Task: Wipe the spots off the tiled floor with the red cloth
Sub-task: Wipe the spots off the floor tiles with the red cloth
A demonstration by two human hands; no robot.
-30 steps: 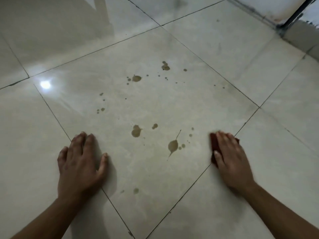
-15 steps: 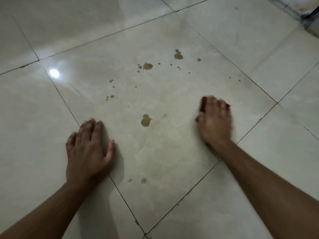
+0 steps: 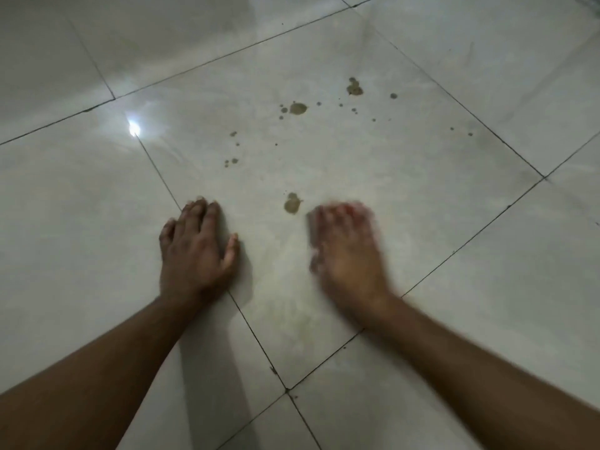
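glossy tiled floor [image 3: 454, 287]; spots by the right hand [image 3: 345, 251] a second ago now gone, one spot [image 3: 291, 204] just left of its fingertips; it presses the red cloth [image 3: 352, 211], blurred; left hand [image 3: 194, 248] flat, empty; far spots remain.

Right hand [image 3: 349, 254], blurred, swept leftward across tile [image 3: 406, 177] from grout line to just right of brown spot [image 3: 292, 203], red cloth [image 3: 352, 211] now barely visible under fingers. Long-tailed spot and neighbouring droplets gone from tile, faint smear [image 3: 293, 306] left below hand.
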